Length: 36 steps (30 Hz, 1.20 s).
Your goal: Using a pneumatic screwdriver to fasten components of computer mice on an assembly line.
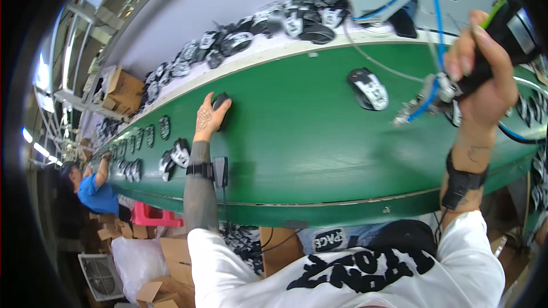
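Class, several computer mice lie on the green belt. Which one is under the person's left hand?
The dark mouse under the left hand, alone mid-belt; the other mice lie untouched.

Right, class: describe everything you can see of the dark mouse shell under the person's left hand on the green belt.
The dark mouse shell is a small, rounded, black piece that looks like glossy plastic. It lies flat on the green conveyor belt, near the belt's far edge. The left hand rests over its near side, fingers curled on it, so only the upper part shows. No markings can be made out on it.
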Available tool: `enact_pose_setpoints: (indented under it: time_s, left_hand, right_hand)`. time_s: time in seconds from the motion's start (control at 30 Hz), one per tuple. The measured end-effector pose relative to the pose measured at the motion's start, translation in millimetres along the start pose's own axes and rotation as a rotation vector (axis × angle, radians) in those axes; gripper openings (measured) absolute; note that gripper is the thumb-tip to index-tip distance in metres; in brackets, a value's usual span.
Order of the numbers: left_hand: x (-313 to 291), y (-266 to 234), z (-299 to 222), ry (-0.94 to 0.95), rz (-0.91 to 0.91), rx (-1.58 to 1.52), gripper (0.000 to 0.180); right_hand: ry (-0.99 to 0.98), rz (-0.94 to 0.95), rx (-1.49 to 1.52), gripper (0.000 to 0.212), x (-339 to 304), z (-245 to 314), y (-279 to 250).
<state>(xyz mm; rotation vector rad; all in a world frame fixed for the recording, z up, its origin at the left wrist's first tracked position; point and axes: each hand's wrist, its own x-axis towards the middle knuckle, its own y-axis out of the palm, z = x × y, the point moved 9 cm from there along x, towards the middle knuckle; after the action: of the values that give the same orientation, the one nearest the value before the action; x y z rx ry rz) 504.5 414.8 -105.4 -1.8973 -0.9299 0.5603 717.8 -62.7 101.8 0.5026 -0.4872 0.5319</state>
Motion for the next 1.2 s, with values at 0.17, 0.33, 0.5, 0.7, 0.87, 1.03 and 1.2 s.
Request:
enact_pose_setpoints:
  time_s: [0.17, 0.33, 0.5, 0.7, 0.87, 1.03, 1.2]
  left_hand:
    - [-90, 71, -172, 0.003, 0.388, -1.757, 0.057]
    - [-141, 124, -247, -0.085, 0.55, -1.954, 0.049]
    - [-170, 161, -250, -0.139, 0.642, -1.872, 0.04]
    - [-195, 161, -272, -0.076, 0.889, -1.871, 0.051]
    - [-205, 157, -282, -0.029, 0.898, -1.803, 0.052]
    - [-197, 160, -276, -0.037, 0.862, -1.767, 0.052]
    - [-197, 157, -275, -0.028, 0.837, -1.741, 0.053]
  right_hand:
    - [-0.06, -0.018, 0.175, 0.02, 3, 4, -1]
    - [-0.173, -0.188, 0.116, 0.013, -1, 8, 2]
    - [-0.274, -0.258, 0.195, 0.027, -8, 23, -8]
    - [-0.217, -0.252, 0.385, 0.035, -14, 35, -5]
    - [-0.31, -0.217, 0.334, 0.033, -7, 23, -14]
    - [-0.279, -0.204, 0.384, 0.031, -10, 34, 0]
    - [-0.233, -0.251, 0.39, 0.03, -13, 33, 2]
